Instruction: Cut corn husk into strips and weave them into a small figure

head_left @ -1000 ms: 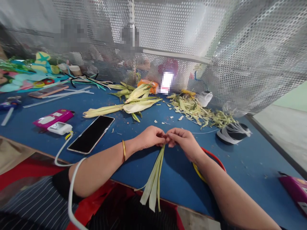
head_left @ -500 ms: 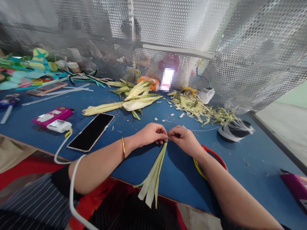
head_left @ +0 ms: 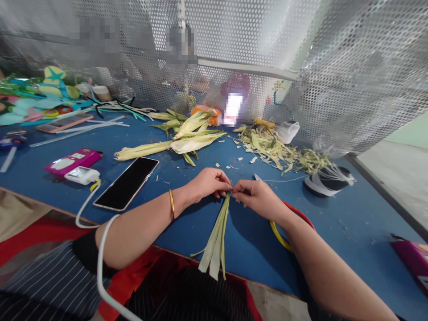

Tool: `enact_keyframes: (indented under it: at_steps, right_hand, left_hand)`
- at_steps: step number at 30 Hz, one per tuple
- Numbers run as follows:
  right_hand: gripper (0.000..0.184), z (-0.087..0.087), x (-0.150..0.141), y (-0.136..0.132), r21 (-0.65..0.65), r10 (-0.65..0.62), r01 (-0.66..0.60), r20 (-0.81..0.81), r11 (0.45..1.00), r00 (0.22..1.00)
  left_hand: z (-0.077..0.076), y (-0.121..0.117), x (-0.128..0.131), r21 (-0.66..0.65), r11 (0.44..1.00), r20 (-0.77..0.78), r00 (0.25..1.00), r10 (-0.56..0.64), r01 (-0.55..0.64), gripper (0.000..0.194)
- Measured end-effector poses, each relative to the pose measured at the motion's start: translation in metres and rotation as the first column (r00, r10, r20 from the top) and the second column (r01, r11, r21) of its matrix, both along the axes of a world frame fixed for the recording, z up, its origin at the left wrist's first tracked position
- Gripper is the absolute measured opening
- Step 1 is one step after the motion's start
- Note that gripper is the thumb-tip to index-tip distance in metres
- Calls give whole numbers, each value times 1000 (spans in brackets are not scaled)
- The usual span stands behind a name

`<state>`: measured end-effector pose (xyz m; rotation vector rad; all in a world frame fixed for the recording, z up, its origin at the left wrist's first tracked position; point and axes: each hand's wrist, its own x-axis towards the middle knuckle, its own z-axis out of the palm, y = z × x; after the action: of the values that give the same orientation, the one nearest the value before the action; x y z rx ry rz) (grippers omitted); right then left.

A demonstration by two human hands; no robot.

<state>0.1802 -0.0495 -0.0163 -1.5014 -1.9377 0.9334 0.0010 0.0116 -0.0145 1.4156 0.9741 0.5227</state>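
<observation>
A bundle of pale green leaf strips [head_left: 217, 234] lies on the blue table [head_left: 334, 227], its far end between my hands and its near end hanging over the table's front edge. My left hand [head_left: 207, 183] pinches the top of the bundle from the left, fingers closed. From the right, my right hand [head_left: 256, 196] pinches the same end, fingers closed. A gold bangle sits on my left wrist.
Corn husks [head_left: 182, 138] and a pile of husk scraps [head_left: 277, 151] lie further back. A black phone [head_left: 127, 183], a pink device [head_left: 72, 161] and a white charger [head_left: 82, 175] lie at left. A spool [head_left: 327, 180] stands at right. A perforated metal screen [head_left: 301, 67] closes the back.
Both hands stay pinched on the strips' top end and have shifted slightly away from me; the bundle's angle has changed a little.
</observation>
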Motion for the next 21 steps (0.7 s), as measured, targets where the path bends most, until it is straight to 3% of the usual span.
enact_keyframes:
  at_steps: [2, 7, 11, 16, 21]
  right_hand:
    - [11, -2, 1, 2, -38, -12, 10, -60, 999, 998]
    - [19, -6, -1, 7, 88, -184, 210, -237, 974, 954]
    - [22, -10, -6, 8, 64, -89, 107, -231, 992, 969]
    - [21, -11, -7, 7, 81, -86, 101, -172, 992, 981]
    - [18, -8, -7, 6, 83, -118, 129, -132, 988, 984]
  left_hand:
    - [0, 0, -1, 12, 1000, 4, 1000, -1, 1, 10]
    - [-5, 2, -3, 111, 993, -2, 999, -47, 47, 13]
    - [-9, 6, -4, 292, 952, -54, 995, -78, 90, 7]
    - [-4, 2, -3, 579, 794, -229, 972, -58, 183, 10]
    - [-7, -6, 0, 789, 533, -410, 908, 87, 306, 11]
